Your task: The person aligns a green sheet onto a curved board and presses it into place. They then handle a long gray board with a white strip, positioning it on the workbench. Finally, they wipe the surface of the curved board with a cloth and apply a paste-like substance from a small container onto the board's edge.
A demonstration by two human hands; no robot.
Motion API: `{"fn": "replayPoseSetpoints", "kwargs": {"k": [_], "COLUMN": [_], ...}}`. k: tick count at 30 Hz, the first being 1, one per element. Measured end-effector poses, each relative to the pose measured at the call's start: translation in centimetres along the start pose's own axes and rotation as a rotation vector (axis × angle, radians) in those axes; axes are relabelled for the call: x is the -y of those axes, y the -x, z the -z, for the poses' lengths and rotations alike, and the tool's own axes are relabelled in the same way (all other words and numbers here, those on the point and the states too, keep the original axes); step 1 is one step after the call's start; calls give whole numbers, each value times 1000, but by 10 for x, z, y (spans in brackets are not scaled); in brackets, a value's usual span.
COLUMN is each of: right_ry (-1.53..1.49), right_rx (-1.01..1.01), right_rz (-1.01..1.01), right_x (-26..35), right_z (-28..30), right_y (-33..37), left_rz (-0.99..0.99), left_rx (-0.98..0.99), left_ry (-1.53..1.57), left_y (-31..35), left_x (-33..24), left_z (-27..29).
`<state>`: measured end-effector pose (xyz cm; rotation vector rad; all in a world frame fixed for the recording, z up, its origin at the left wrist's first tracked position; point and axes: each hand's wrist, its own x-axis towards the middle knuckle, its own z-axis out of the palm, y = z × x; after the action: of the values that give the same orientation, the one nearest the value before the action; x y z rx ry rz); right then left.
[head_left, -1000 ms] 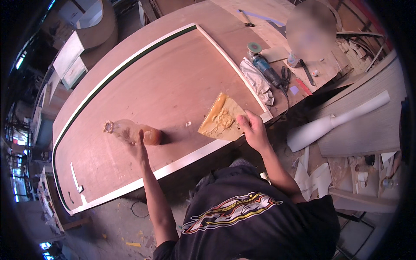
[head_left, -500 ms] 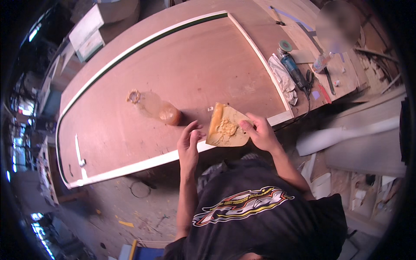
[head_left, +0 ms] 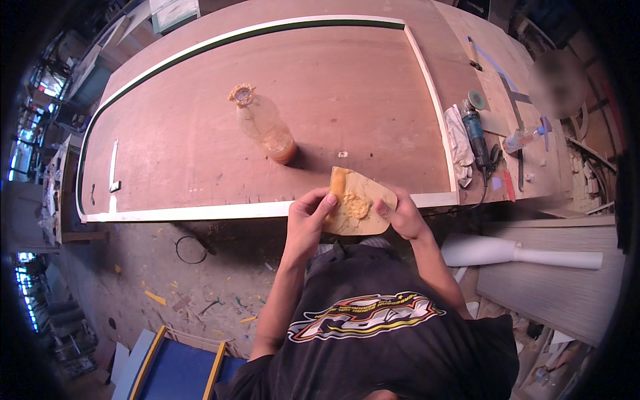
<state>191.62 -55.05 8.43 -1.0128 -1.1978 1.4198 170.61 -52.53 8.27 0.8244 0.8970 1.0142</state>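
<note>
head view, one entry. item: thin tan board (head_left: 370, 190), roughly four-sided, held in the near middle of the scene, just off the near edge of a broad wooden panel (head_left: 187, 133) and above the dark shirt (head_left: 373, 320) of the wearer. surface: lumpy orange-yellow paste (head_left: 357, 206) heaped at the centre, with a smoother amber band (head_left: 339, 181) along the left side. handling, as judged: light, fairly stiff for its thinness, apt to flex if squeezed at opposite edges; paste likely soft, sticky and slippery under a fingertip. best hold: bare margins, chiefly the right edge and the near corners, face kept upward. left hand (head_left: 308, 217): nearly closed, thumb and forefinger pinching the left edge beside the amber band; remaining fingers curled, partly hidden. right hand (head_left: 405, 219): thumb laid on the upper face near the right edge, fingers behind, the board pinched between; exact finger spread underneath cannot be told. adjacent: one clear bottle (head_left: 260, 123), far and left of the board, apparently upright on the panel, orange matter in its base, crusted rim. far right: one angle grinder (head_left: 474, 137), beside a crumpled pale cloth (head_left: 459, 143).
</note>
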Motion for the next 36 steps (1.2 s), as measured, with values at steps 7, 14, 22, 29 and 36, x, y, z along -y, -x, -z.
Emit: {"fn": "replayPoseSetpoints", "kwargs": {"k": [7,14,22,29,36], "right_ry": [-172,-18,245,243,328], "right_rx": [42,-13,68,-53,-77], "right_rz": [-226,-47,21,205,133], "right_x": [5,8,20,30,20], "right_z": [-5,0,0,-8,0], "right_y": [9,12,15,10,12], "left_rz": [-72,-45,-59,-117,-120], "left_rx": [116,67,-44,-46,-63], "left_ry": [40,3,-145,-45,-65], "left_y": [8,2,-8,-5,0], "left_x": [-4,-33,-38,-35,-24], "left_z": [13,7,-19,-25,-24]}}
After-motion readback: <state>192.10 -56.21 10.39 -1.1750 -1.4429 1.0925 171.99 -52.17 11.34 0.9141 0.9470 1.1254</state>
